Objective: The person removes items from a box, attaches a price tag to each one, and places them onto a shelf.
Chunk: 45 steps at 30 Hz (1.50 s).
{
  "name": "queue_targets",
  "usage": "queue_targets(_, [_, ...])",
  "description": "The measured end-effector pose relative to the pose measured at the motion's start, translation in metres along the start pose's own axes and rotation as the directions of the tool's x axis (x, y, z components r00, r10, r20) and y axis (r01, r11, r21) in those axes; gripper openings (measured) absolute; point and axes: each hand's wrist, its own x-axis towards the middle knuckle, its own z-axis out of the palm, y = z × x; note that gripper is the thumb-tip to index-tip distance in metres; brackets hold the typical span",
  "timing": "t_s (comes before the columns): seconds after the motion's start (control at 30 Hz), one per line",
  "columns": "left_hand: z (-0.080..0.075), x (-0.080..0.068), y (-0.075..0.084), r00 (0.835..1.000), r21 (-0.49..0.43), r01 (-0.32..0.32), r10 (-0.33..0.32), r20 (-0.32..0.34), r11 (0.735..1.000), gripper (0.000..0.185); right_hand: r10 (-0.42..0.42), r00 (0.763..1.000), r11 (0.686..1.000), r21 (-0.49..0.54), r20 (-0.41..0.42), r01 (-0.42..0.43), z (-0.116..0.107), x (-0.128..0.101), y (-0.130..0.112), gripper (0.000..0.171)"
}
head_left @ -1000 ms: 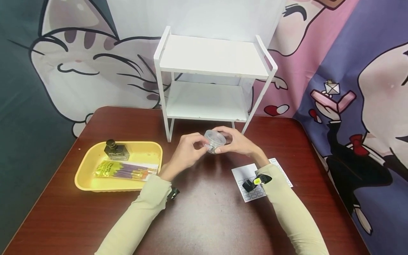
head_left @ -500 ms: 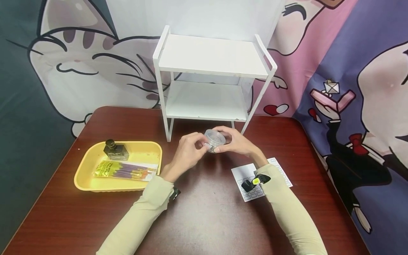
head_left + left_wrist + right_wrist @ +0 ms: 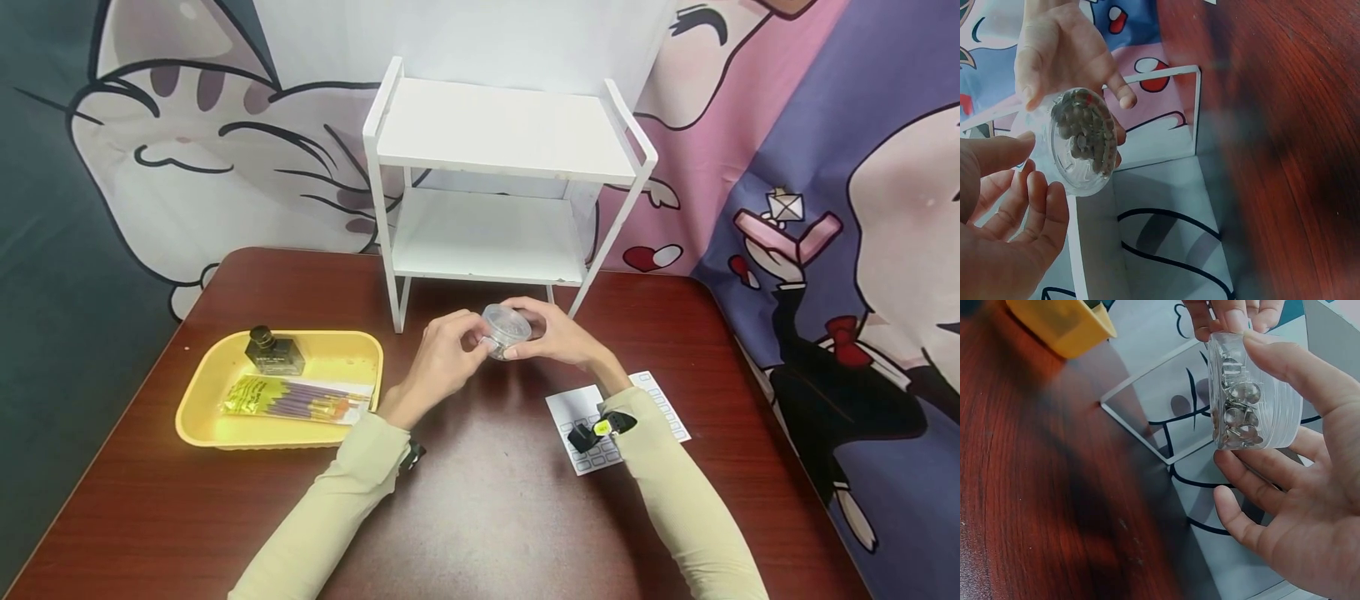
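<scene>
Clear plastic tub [image 3: 506, 328] of thumbtacks — one, gripped between two hands, left hand [image 3: 438, 364] and right hand [image 3: 561, 335].

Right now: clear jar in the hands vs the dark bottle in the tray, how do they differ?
The clear jar is see-through, showing metal tacks; the dark bottle is opaque. The jar is held above the table by the left hand and right hand; the bottle stands in the yellow tray. Both are small containers.

A shelf rack [image 3: 502, 187] stands far on the table [image 3: 480, 500]; a tray [image 3: 217, 417] lies left, a sheet [image 3: 581, 408] right.
</scene>
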Motion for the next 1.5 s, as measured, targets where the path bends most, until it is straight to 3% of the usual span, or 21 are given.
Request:
queue_targets(0.27, [0.0,-0.001,-0.002,1.0,0.035,-0.023,0.023,0.001,0.999,0.014,-0.009,1.0,1.0,0.008,0.02,0.008,0.001,-0.001,0.0,0.065])
queue_targets(0.4, [0.0,-0.001,-0.003,1.0,0.028,-0.011,0.01,0.01,1.0,0.015,-0.011,1.0,1.0,0.012,0.025,0.011,0.0,0.002,0.012,0.067])
queue_targets(0.7, [-0.001,-0.003,-0.004,0.998,-0.039,0.026,-0.024,0.06,0.999,0.013,-0.01,0.999,1.0,0.004,0.047,0.01,-0.003,0.003,0.029,0.065])
queue_targets(1.17, [-0.005,-0.002,-0.005,0.993,-0.163,0.045,-0.026,0.117,0.986,0.005,0.011,0.997,1.0,-0.002,0.08,-0.011,-0.005,-0.001,0.027,0.064])
queue_targets(1.5, [-0.007,-0.002,-0.006,0.988,-0.184,0.076,-0.05,0.143,0.98,0.005,0.014,0.993,1.0,-0.016,0.115,-0.012,-0.006,-0.003,0.02,0.066])
